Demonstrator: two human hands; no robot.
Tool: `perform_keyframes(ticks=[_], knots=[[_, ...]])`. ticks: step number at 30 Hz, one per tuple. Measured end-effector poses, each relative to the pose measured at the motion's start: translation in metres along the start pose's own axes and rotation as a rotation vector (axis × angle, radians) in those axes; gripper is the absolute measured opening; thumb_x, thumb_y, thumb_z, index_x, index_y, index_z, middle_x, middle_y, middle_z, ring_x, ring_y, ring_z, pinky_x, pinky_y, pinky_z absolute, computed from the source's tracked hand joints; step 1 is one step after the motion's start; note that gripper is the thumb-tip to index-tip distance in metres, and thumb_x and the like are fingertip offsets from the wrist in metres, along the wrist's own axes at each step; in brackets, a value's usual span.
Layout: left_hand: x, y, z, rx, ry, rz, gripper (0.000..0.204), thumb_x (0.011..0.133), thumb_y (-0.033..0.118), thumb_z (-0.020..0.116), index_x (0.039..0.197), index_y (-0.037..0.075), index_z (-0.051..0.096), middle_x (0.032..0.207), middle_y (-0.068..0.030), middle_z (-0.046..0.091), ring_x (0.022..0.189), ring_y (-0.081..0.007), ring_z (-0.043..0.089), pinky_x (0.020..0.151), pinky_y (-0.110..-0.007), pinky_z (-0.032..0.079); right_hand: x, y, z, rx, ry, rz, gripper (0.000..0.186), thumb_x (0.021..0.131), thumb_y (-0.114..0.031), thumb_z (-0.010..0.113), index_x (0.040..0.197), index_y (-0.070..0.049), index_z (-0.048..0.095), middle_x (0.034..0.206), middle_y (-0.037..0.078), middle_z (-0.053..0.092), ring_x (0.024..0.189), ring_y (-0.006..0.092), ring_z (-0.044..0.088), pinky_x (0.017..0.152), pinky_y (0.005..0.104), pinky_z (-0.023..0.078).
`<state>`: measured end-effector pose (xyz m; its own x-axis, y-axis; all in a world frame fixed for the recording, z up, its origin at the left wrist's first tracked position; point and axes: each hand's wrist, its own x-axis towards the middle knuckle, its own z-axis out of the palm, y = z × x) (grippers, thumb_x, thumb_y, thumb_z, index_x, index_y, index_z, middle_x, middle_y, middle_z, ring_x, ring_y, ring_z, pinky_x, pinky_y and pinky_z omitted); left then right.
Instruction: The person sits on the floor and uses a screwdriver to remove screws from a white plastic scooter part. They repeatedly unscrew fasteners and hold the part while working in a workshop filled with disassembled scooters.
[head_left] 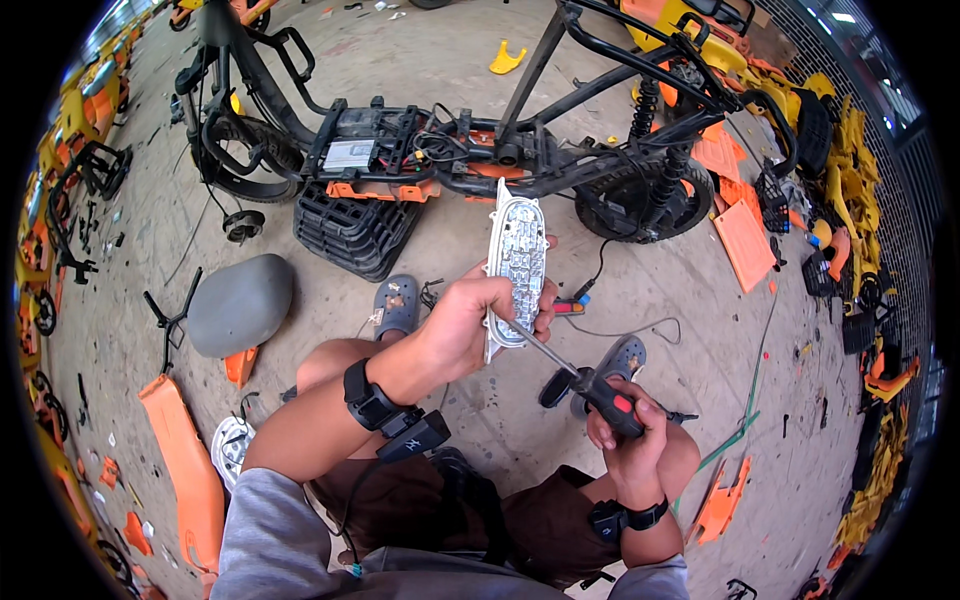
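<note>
In front of me my left hand [478, 318] is closed around an oval headlight unit [522, 245], silvery with rows of reflector cells and small tabs on its rim. The lamp stands upright, its long side running away from me. My right hand [637, 445] grips the black-and-red handle of a screwdriver [612, 402]. Its metal shaft slants up to the left, and the tip lies at the lamp's lower edge beside my left thumb. Whether the tip sits in a screw is too small to tell.
Beyond my hands stands a stripped scooter frame [480, 170] with a black crate [360, 225] beside it. A grey seat [240, 305] and an orange panel [185, 470] lie to the left. Orange plastic pieces [743, 245] lie at the right; thin cables cross the floor.
</note>
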<state>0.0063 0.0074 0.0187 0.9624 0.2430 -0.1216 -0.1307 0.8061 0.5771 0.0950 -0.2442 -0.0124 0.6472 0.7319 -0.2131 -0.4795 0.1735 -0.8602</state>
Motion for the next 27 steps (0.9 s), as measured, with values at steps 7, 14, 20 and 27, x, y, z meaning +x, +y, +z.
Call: perform_keyframes(ticks=[7,14,20,27], knots=[[0.001,-0.002,-0.008,-0.179,-0.043,0.000,0.077,0.069,0.006,0.043,0.145,0.004,0.035,0.095,-0.0142,0.056,0.080,-0.0258,0.057,0.076,-0.041,0.050,-0.001,0.000,-0.002,-0.025,-0.046,-0.025,0.056,0.093,-0.038,0.048,0.116,0.012,0.060,0.062,0.013,0.056,0.048,0.0157,0.046,0.047,0.0290,0.037],[0.000,0.002,0.000,-0.099,-0.001,0.018,0.086,0.063,0.013,0.047,0.147,0.006,0.035,0.092,-0.0118,0.053,0.081,-0.0245,0.052,0.074,-0.038,0.045,-0.003,-0.001,-0.005,0.002,-0.048,-0.048,0.057,0.091,-0.038,0.048,0.115,0.012,0.061,0.063,0.014,0.057,0.049,0.0168,0.047,0.048,0.0291,0.037],[-0.001,0.003,-0.002,-0.196,-0.054,0.030,0.081,0.066,0.006,0.044,0.146,0.005,0.035,0.094,-0.0138,0.055,0.079,-0.0256,0.055,0.074,-0.040,0.048,-0.005,0.000,-0.009,0.017,-0.070,-0.092,0.058,0.090,-0.038,0.050,0.112,0.014,0.061,0.068,0.015,0.059,0.051,0.0175,0.049,0.048,0.0284,0.038],[-0.002,0.006,-0.002,-0.011,-0.001,0.039,0.091,0.060,0.014,0.050,0.149,0.007,0.033,0.097,-0.0127,0.054,0.086,-0.0259,0.054,0.082,-0.040,0.049,-0.006,-0.006,-0.011,-0.097,0.037,-0.196,0.062,0.089,-0.043,0.055,0.110,0.015,0.061,0.075,0.014,0.061,0.054,0.0161,0.052,0.048,0.0262,0.038]])
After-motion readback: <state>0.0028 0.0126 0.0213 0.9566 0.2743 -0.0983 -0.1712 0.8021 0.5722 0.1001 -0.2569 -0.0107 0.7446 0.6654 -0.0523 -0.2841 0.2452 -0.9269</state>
